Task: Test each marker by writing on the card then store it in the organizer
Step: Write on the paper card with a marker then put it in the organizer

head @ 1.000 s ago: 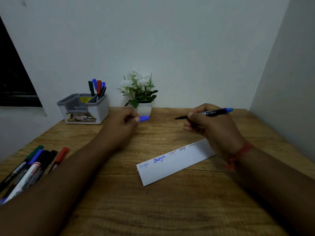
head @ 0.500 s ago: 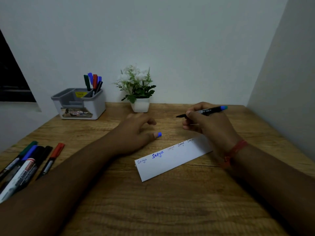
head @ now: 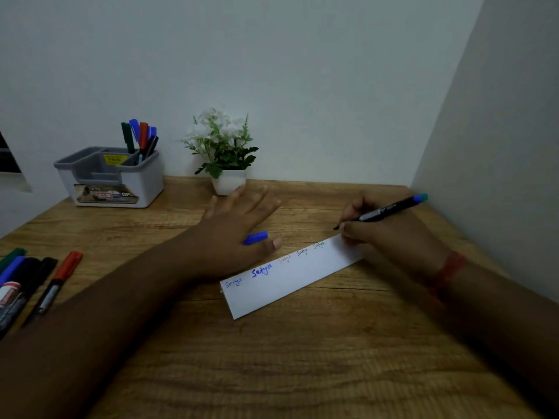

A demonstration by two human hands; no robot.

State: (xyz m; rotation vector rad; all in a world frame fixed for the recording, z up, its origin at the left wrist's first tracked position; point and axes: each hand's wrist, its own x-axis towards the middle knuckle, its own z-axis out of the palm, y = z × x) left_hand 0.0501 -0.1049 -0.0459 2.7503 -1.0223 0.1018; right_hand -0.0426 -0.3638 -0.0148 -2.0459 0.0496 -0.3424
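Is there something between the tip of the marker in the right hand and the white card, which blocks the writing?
Nothing visible does. The right hand grips the marker, its tip just above the bare right end of the card. The left hand, holding the blue cap, lies at the card's far edge.

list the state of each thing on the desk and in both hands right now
marker: uncapped, gripped in right hand, tip just above the card's far end
cap: off, held by left hand
card: flat on desk, five words written
organizer: upright, several capped markers standing in its back right compartment
loose markers: capped, lying at left edge
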